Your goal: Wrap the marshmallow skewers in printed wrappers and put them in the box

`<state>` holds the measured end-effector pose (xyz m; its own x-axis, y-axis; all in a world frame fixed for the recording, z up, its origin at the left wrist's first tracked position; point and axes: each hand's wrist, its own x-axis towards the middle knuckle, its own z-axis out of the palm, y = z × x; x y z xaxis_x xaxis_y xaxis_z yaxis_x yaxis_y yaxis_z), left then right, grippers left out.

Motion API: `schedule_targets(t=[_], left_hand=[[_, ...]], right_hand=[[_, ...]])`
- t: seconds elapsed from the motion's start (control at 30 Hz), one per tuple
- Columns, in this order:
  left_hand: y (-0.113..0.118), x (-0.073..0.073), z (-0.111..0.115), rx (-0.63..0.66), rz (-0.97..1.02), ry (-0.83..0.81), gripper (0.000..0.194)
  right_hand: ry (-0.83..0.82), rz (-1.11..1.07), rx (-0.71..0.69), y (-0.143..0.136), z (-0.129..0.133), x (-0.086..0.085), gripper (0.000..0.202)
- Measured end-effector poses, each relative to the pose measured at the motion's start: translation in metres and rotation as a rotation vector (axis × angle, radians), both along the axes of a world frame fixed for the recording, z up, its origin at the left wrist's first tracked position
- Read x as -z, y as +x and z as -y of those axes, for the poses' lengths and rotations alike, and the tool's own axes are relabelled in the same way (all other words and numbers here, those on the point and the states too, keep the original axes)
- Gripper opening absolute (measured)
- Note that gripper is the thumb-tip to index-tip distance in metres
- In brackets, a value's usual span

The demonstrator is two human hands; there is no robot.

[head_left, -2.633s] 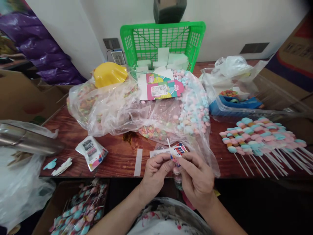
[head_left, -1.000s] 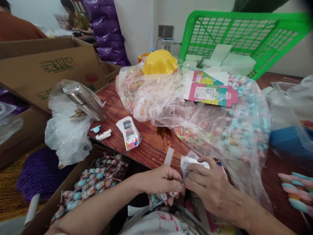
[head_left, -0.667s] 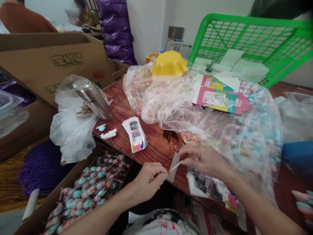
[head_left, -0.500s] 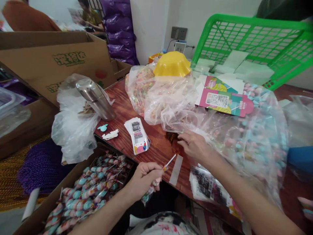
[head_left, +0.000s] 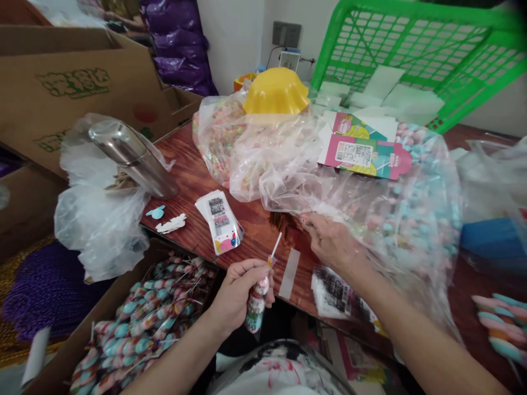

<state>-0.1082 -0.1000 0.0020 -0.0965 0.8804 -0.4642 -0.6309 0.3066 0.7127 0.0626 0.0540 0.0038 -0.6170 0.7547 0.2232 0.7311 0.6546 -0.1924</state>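
Note:
My left hand (head_left: pixel 242 288) is closed around a wrapped candy stick (head_left: pixel 256 307), its white stick pointing up and its wrapped body hanging below my fingers. Over the table, my right hand (head_left: pixel 329 238) has its fingertips drawn together at the edge of the clear plastic bag (head_left: pixel 284 184); what they pinch, if anything, is too small to tell. Brown-gold twist ties (head_left: pixel 284 224) lie just left of those fingertips. Between my hands is a pale strip (head_left: pixel 289 273) on the table. A stack of printed cards (head_left: pixel 220 222) lies farther left, and more cards (head_left: pixel 335 296) sit under my right forearm.
A carton of wrapped candy sticks (head_left: pixel 144 323) stands at lower left. A steel flask (head_left: pixel 134 159) is on the table's left, a yellow bowl (head_left: pixel 276 92) and green basket (head_left: pixel 395 49) at the back. Flattened printed boxes (head_left: pixel 362 151) lie on the bag. A person is at back left.
The view has shifted, moving the scene left and up. My left hand now holds the candy more upright, showing more of its body. My right fingers have drawn together near the bag's edge.

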Motion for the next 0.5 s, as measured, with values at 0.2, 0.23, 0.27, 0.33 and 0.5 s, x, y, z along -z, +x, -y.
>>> schedule_targets(t=[0.2, 0.23, 0.27, 0.33, 0.5], left_hand=[[0.000, 0.000, 0.001, -0.067, 0.032, -0.040, 0.023], [0.001, -0.001, 0.002, -0.070, 0.028, -0.042, 0.023], [0.002, -0.002, 0.003, -0.070, 0.026, -0.044, 0.024], [0.005, -0.004, 0.004, -0.062, 0.031, -0.045, 0.023], [0.009, -0.008, 0.002, -0.036, 0.065, -0.015, 0.021]], right_hand=[[-0.108, -0.096, -0.078, -0.004, 0.002, 0.006, 0.025], [-0.139, -0.126, -0.101, -0.005, 0.000, 0.006, 0.024], [-0.173, -0.163, -0.126, -0.007, -0.003, 0.007, 0.022], [-0.247, -0.257, -0.170, -0.009, -0.011, 0.008, 0.019], [-0.433, -0.609, -0.123, -0.006, -0.024, 0.007, 0.015]])
